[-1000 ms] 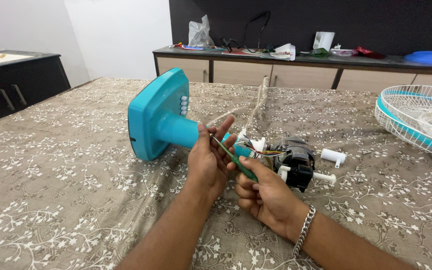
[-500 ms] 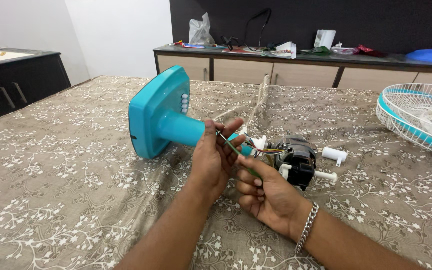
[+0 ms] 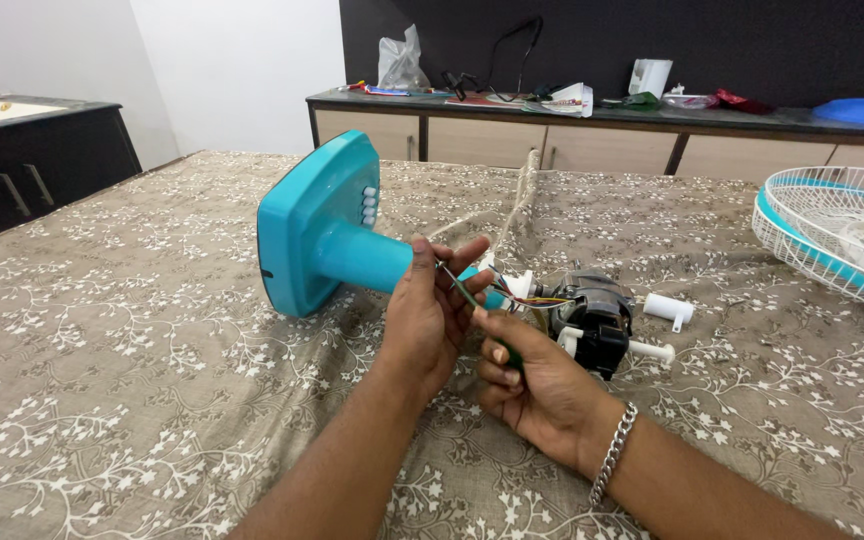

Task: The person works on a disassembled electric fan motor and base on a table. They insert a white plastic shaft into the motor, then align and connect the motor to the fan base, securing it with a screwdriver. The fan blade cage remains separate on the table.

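Out in the middle of the patterned table (image 3: 132, 400) lies one turquoise fan stand (image 3: 327, 235), tipped on its side, flat base toward the left edge, neck pointing right at the single exposed motor (image 3: 592, 315). Left hand (image 3: 432, 315) is curled round the end of the neck, thumb and forefinger pinching a thin wire. Right hand (image 3: 537, 385) is closed on a green-handled screwdriver (image 3: 467, 293), its tip angled up into the joint. That makes one tool and two hands on the job. The stand looks like rigid, smooth plastic, probably light, best gripped round the neck as it is; the motor likely carries the weight, and those fine coloured wires (image 3: 537, 299) look fragile, not something to tug. At the right edge sits one white and turquoise fan guard (image 3: 832, 240), well apart.
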